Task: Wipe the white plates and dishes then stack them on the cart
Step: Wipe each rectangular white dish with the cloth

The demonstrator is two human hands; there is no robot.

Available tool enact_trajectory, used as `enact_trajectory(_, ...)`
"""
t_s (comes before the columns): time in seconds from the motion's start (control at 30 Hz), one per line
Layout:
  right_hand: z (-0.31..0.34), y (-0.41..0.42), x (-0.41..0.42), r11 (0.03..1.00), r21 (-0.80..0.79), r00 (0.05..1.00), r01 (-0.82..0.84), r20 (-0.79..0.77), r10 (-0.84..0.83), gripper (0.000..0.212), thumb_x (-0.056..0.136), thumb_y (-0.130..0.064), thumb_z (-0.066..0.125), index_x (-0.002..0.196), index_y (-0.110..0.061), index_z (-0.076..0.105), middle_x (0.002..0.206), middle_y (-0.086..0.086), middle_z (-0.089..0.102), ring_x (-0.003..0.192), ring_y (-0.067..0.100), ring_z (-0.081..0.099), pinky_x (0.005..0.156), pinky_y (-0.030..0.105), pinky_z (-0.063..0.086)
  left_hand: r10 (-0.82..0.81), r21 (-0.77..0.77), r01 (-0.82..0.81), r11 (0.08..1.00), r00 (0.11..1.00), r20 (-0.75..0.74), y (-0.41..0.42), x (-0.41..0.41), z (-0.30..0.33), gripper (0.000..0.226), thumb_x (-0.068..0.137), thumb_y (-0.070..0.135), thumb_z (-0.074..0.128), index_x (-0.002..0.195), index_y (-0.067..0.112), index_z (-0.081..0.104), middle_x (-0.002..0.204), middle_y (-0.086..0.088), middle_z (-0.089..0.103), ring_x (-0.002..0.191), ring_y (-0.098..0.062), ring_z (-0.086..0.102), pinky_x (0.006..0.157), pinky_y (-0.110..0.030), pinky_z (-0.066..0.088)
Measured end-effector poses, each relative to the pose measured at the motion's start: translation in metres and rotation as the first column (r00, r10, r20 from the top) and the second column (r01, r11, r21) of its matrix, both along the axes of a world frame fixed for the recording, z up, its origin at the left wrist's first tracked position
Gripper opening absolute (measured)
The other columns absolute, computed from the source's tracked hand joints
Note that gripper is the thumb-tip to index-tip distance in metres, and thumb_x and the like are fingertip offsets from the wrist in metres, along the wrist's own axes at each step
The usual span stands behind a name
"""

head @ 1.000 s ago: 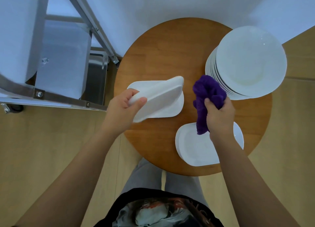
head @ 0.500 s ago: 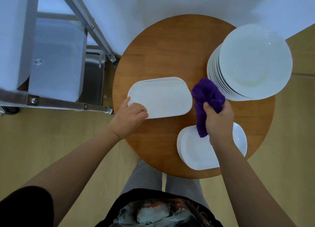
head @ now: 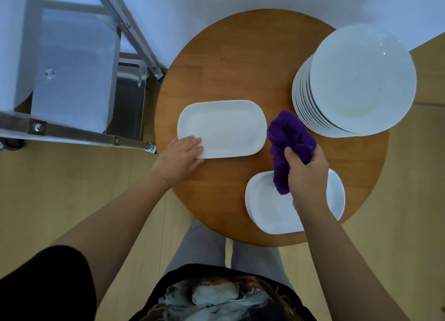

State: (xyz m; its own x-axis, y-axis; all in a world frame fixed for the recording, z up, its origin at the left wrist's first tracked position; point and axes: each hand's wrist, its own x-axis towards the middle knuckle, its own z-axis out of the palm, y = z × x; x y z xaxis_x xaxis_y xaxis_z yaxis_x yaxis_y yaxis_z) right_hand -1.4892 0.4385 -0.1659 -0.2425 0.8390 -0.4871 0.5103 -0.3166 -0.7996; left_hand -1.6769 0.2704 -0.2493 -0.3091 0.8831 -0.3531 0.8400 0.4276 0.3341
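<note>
a white oblong dish (head: 222,129) lies flat on the round wooden surface (head: 231,62), left hand (head: 178,158) fingers curled over its near corner; right hand (head: 305,173) grips a purple cloth (head: 287,140) above stacked oblong dishes (head: 267,205), beside a stack of round plates (head: 361,79); no writing is legible

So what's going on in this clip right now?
A person stands at a round wooden table, wiping white dishes. The left hand grips the near corner of a rectangular dish lying flat on the table. The right hand holds a bunched purple cloth above a small stack of rectangular dishes. A tall stack of round plates waits at the far right. The metal cart stands to the left.
</note>
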Motion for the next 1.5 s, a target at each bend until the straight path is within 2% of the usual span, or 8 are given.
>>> enact_trajectory(0.17,0.017,0.010,0.022,0.995,-0.025,0.982,0.095,-0.161,-0.097,0.028,0.081,-0.018,0.065,0.100,-0.038,0.058,0.098,-0.008,0.067,0.098,0.027,0.065,0.078,0.042,0.056,0.085,-0.160,-0.107,0.981,0.987,-0.140,0.013,0.026,0.003,0.047,0.100,0.036,0.037,0.144,0.019,0.036,0.155,-0.003,0.026,0.145,-0.022,0.013,0.115,-0.050,-0.001)
enact_trajectory(0.23,0.024,0.016,0.035,0.990,-0.045,0.966,0.134,-0.218,-0.141,0.031,0.074,-0.021,0.064,0.101,-0.035,0.060,0.100,-0.003,0.068,0.096,0.033,0.066,0.081,0.051,0.055,0.226,-0.017,-0.229,0.973,0.968,-0.108,0.023,0.054,0.015,0.041,0.097,0.037,0.044,0.134,0.020,0.050,0.145,-0.004,0.044,0.137,-0.023,0.033,0.114,-0.052,0.013)
enact_trajectory(0.33,0.033,0.025,0.060,0.979,-0.036,0.942,0.201,-0.266,-0.203,0.035,0.070,-0.018,0.062,0.104,-0.025,0.062,0.099,0.001,0.068,0.096,0.035,0.065,0.083,0.060,0.052,0.425,0.071,-0.440,0.895,0.891,0.157,0.034,0.110,0.033,0.033,0.089,0.053,0.049,0.095,0.024,0.062,0.093,0.007,0.064,0.084,-0.012,0.058,0.076,-0.032,0.049)
enact_trajectory(0.4,0.037,0.032,0.078,0.967,-0.071,0.911,0.244,-0.326,-0.254,0.032,0.071,-0.013,0.060,0.100,-0.022,0.065,0.097,0.003,0.068,0.097,0.036,0.065,0.084,0.063,0.050,0.476,-0.141,-0.456,0.879,0.855,0.206,0.041,0.143,0.037,0.036,0.085,0.063,0.047,0.079,0.027,0.050,0.073,0.012,0.052,0.065,-0.007,0.051,0.053,-0.022,0.040)
enact_trajectory(0.6,0.041,0.051,0.119,0.959,-0.133,0.887,0.251,-0.364,-0.283,0.029,0.072,-0.008,0.056,0.087,-0.027,0.072,0.090,0.001,0.071,0.079,0.025,0.070,0.079,0.061,0.052,0.533,-0.294,-0.493,0.819,0.843,0.069,0.044,0.177,0.028,0.028,0.097,0.042,0.042,0.097,0.017,0.053,0.069,0.008,0.044,0.066,-0.009,0.050,0.052,-0.021,0.035)
enact_trajectory(0.9,0.034,0.066,0.154,0.945,-0.180,0.888,0.275,-0.330,-0.321,0.028,0.073,-0.011,0.058,0.088,-0.029,0.072,0.089,-0.002,0.073,0.075,0.022,0.072,0.079,0.058,0.054,0.723,-0.250,-0.679,0.690,0.662,0.198,0.043,0.179,0.027,0.028,0.094,0.032,0.052,0.070,0.024,0.039,0.068,0.003,0.051,0.060,-0.010,0.046,0.052,-0.027,0.037)
enact_trajectory(1.23,0.001,0.065,0.164,0.848,-0.320,0.863,0.422,-0.146,-0.484,0.030,0.075,-0.005,0.053,0.091,-0.026,0.066,0.077,-0.011,0.072,0.069,0.016,0.071,0.080,0.053,0.055,0.755,-0.366,-0.886,0.285,-0.028,0.655,0.062,0.191,0.055,0.006,0.093,0.027,0.051,0.097,0.023,0.054,0.102,0.000,0.061,0.086,-0.012,0.057,0.064,-0.026,0.045)
enact_trajectory(1.5,-0.009,0.049,0.160,0.950,-0.099,0.954,0.296,-0.023,-0.300,0.057,0.081,-0.009,0.044,0.134,-0.032,0.039,0.124,-0.001,0.055,0.112,0.024,0.055,0.089,0.041,0.050,0.665,-0.450,-0.864,0.225,-0.201,0.720,0.081,0.201,0.063,0.055,0.091,0.061,0.031,0.117,0.023,0.060,0.106,0.006,0.067,0.100,-0.014,0.062,0.081,-0.030,0.050)
